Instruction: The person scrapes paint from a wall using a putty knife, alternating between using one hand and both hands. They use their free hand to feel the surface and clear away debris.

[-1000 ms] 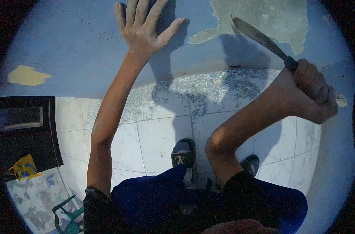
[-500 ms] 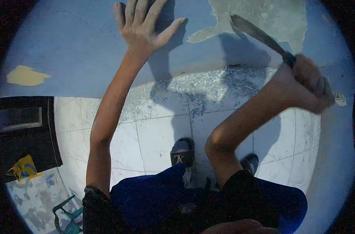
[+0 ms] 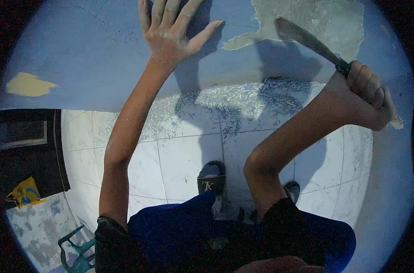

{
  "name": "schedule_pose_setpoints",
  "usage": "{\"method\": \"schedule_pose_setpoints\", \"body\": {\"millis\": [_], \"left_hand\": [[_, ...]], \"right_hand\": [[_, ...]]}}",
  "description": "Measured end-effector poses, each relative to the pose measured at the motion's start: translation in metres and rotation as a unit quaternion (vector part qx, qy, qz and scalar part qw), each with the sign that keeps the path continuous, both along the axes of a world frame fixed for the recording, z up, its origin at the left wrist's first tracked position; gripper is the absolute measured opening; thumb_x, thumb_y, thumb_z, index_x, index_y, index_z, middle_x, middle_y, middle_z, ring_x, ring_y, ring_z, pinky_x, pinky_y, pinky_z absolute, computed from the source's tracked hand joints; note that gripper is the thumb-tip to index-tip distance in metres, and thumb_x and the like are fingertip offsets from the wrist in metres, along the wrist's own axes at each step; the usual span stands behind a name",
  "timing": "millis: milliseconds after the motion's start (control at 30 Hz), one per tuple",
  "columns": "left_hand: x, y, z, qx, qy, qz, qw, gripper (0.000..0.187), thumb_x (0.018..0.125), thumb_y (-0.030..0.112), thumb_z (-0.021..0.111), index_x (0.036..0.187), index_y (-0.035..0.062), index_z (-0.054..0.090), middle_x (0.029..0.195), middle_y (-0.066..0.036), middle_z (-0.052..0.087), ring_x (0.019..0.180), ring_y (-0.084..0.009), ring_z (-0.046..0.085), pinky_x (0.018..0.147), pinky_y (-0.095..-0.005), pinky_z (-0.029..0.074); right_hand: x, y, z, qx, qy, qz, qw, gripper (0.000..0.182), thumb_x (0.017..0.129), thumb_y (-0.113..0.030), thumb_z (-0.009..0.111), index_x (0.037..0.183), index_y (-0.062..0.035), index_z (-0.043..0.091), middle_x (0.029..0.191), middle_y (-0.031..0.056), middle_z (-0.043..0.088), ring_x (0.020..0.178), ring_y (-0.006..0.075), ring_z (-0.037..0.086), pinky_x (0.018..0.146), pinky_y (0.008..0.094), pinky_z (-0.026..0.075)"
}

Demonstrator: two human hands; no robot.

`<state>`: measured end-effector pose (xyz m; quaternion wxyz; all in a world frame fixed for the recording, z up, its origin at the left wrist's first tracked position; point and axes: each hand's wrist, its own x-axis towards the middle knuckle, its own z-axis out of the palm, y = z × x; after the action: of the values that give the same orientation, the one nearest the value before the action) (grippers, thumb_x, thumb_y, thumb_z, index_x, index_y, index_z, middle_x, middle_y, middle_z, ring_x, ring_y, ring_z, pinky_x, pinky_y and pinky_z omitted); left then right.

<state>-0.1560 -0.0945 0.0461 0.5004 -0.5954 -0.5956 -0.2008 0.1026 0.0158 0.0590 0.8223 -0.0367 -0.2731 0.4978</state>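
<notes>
My left hand (image 3: 170,38) lies flat on the blue painted wall (image 3: 97,59), fingers spread and dusty. To the right, my right hand (image 3: 368,93) is wrapped round the dark handle of a machete-like knife (image 3: 309,43). Its broad, dull blade points up and left across a bare grey patch (image 3: 325,22) where the paint is gone. The patch has ragged, pale edges and reaches a thin tongue toward my left thumb. Shadows of both arms fall on the wall.
Paint flakes (image 3: 243,102) litter the white tiled floor (image 3: 179,154) along the wall's foot. My sandalled foot (image 3: 211,179) stands below. At left are a cream patch (image 3: 31,85), a dark door-like panel (image 3: 29,159), a yellow bag (image 3: 27,193) and a green plastic chair (image 3: 77,248).
My right hand and the knife have shifted slightly right, and the hand's blur is gone. My left hand stays spread on the wall while the view shifts a little.
</notes>
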Motion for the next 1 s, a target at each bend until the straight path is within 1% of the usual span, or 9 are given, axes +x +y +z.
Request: {"method": "schedule_pose_setpoints", "body": {"millis": [67,167,200,267,500,533,667,767,1000], "left_hand": [[0.003,-0.002,-0.002,-0.006,-0.004,-0.002,1.000,0.063,0.072,0.044,0.067,0.124,0.0099,0.054,0.138,-0.018,0.037,0.132,-0.0314,0.027,0.109,-0.0477,0.010],[0.002,0.001,-0.001,-0.006,0.000,0.003,1.000,0.063,0.073,0.044,0.066,0.124,0.0100,0.053,0.138,-0.018,0.037,0.133,-0.0315,0.027,0.109,-0.0477,0.009],[0.002,0.002,-0.001,-0.004,0.001,-0.002,1.000,0.064,0.073,0.045,0.066,0.124,0.0100,0.053,0.139,-0.018,0.036,0.133,-0.0316,0.027,0.109,-0.0480,0.009],[0.002,-0.008,-0.008,-0.021,-0.008,0.002,1.000,0.065,0.073,0.046,0.066,0.125,0.0100,0.053,0.139,-0.018,0.036,0.133,-0.0318,0.027,0.109,-0.0487,0.008],[-0.002,-0.004,-0.028,-0.045,-0.040,-0.017,0.998,0.071,0.073,0.054,0.063,0.129,0.0123,0.049,0.142,-0.017,0.030,0.135,-0.0328,0.021,0.107,-0.0517,0.006],[-0.004,-0.004,-0.033,-0.059,-0.042,-0.011,0.997,0.072,0.072,0.055,0.063,0.129,0.0127,0.048,0.143,-0.017,0.029,0.135,-0.0327,0.021,0.107,-0.0522,0.006],[0.003,-0.012,-0.044,-0.121,-0.055,0.021,0.991,0.076,0.072,0.057,0.063,0.131,0.0139,0.046,0.144,-0.017,0.027,0.135,-0.0329,0.019,0.106,-0.0541,0.008],[0.004,-0.018,-0.045,-0.151,-0.064,0.021,0.986,0.068,0.076,0.052,0.060,0.130,0.0118,0.047,0.143,-0.017,0.029,0.134,-0.0340,0.020,0.106,-0.0531,0.009],[-0.011,-0.014,-0.070,-0.110,-0.016,-0.029,0.993,0.087,0.064,0.066,0.065,0.136,0.0253,0.038,0.148,-0.010,0.019,0.138,-0.0263,0.012,0.106,-0.0534,0.006]], "right_hand": [[-0.032,0.046,-0.047,0.086,-0.197,-0.443,0.870,0.014,0.071,-0.011,0.053,0.069,-0.0078,0.040,0.051,0.0004,0.035,0.038,0.0110,0.028,0.038,0.0257,0.028],[-0.045,0.010,-0.022,-0.112,-0.205,-0.277,0.932,0.019,0.073,-0.019,0.047,0.060,-0.0067,0.044,0.053,-0.0023,0.037,0.038,0.0104,0.026,0.043,0.0264,0.030],[-0.042,0.015,-0.028,-0.071,-0.243,-0.430,0.867,0.020,0.073,-0.020,0.047,0.058,-0.0079,0.041,0.051,-0.0027,0.033,0.038,0.0108,0.025,0.043,0.0271,0.028],[-0.008,-0.005,-0.019,-0.080,0.110,0.005,0.991,0.020,0.079,-0.022,0.048,0.069,-0.0070,0.041,0.047,0.0021,0.037,0.038,0.0114,0.037,0.036,0.0249,0.032],[-0.018,-0.008,-0.004,-0.117,-0.067,-0.178,0.975,0.031,0.069,-0.022,0.042,0.050,-0.0202,0.018,0.043,-0.0032,0.014,0.039,0.0116,0.010,0.041,0.0285,0.013],[0.002,-0.006,-0.012,-0.046,0.088,0.044,0.994,0.031,0.071,-0.023,0.045,0.049,-0.0176,0.023,0.043,-0.0023,0.021,0.037,0.0107,0.019,0.040,0.0268,0.019],[-0.026,0.011,-0.022,-0.136,-0.127,-0.326,0.927,0.029,0.075,-0.021,0.046,0.053,-0.0090,0.032,0.044,-0.0012,0.031,0.038,0.0121,0.035,0.040,0.0262,0.035],[0.000,-0.009,-0.008,-0.117,0.091,-0.046,0.988,0.024,0.069,-0.010,0.054,0.057,-0.0097,0.033,0.052,0.0012,0.036,0.038,0.0122,0.034,0.044,0.0261,0.035],[-0.013,0.005,-0.025,-0.083,-0.159,-0.304,0.936,0.020,0.071,-0.001,0.055,0.063,-0.0075,0.038,0.053,0.0011,0.042,0.039,0.0098,0.040,0.038,0.0241,0.037]]}}
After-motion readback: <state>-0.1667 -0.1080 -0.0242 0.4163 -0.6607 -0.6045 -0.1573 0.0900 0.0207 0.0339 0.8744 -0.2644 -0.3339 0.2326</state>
